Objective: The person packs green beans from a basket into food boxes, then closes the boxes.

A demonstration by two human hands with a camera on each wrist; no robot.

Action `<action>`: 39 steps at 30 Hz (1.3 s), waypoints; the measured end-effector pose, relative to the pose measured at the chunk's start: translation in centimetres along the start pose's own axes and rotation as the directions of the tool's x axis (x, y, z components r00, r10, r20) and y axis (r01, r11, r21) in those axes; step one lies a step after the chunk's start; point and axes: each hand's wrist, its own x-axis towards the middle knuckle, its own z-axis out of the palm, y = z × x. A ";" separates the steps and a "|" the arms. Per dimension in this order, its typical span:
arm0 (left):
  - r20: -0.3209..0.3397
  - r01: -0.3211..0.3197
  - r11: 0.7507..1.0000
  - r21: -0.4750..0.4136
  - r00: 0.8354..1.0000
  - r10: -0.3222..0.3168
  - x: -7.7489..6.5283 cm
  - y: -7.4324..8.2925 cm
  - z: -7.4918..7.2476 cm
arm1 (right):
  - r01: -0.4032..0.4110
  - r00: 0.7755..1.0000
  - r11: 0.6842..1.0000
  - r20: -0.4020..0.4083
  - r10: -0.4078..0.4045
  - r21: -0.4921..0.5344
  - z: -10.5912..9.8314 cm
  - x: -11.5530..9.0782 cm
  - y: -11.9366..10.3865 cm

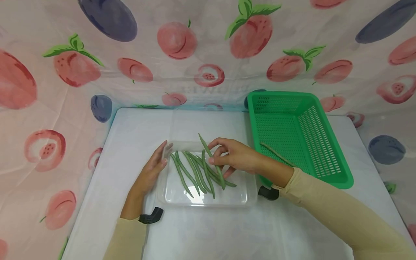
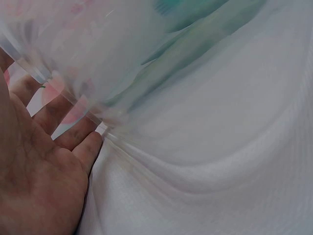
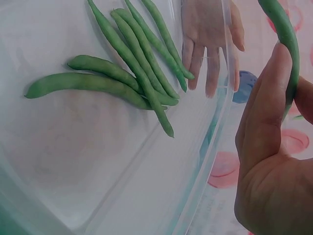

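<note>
My right hand (image 1: 235,155) pinches a green bean (image 1: 208,150) between thumb and fingers, over a clear plastic container. In the right wrist view, that bean (image 3: 288,41) stands upright in the right hand (image 3: 269,132). Several green beans (image 1: 191,168) lie loosely side by side on the bottom of the clear container (image 1: 208,200), some crossing. My left hand (image 1: 152,169) rests against the container's left side with its fingers extended. Seen from the left wrist, the left hand (image 2: 44,161) touches the clear wall with its fingertips.
A green perforated basket (image 1: 300,108) stands right of the container, tilted in view, with one thin bean (image 1: 277,153) in it under my right forearm. White cloth (image 1: 201,234) covers the table. Fruit-patterned sheeting (image 1: 208,47) hangs behind and at the sides.
</note>
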 end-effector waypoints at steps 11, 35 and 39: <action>-0.007 0.005 1.000 0.014 1.000 -0.005 0.0 0.0 0.0 | 0.005 1.000 1.000 0.027 -0.006 0.008 -0.1 0.0 0.0; -0.012 0.003 0.999 0.033 1.000 -0.002 0.0 0.1 0.0 | 0.018 1.000 1.000 -0.019 -0.018 0.021 -1.9 -1.6 -0.4; -0.010 0.009 1.000 0.024 1.000 -0.009 0.0 0.1 0.0 | 0.034 0.998 0.999 -0.058 -0.032 0.028 -3.6 -2.6 -0.4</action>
